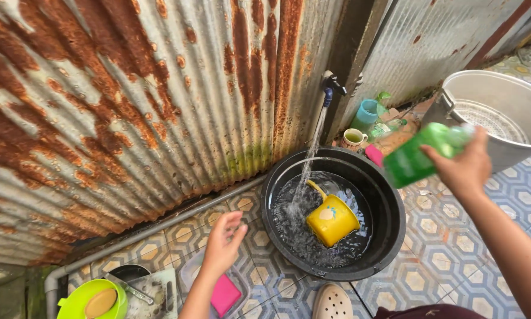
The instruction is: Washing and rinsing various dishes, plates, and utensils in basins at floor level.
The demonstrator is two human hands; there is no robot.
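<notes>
Rusty corrugated metal wall (129, 100) – glossy plastic basin (389, 207)

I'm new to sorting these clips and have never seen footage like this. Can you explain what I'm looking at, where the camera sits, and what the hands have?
There is no machine here: a camera on a person's head looks down at their two bare hands. The right hand holds a green bottle tilted above a black basin. A tap runs water into it, onto a yellow cup. The left hand is open and empty, above the tiled floor and a pink sponge.
</notes>
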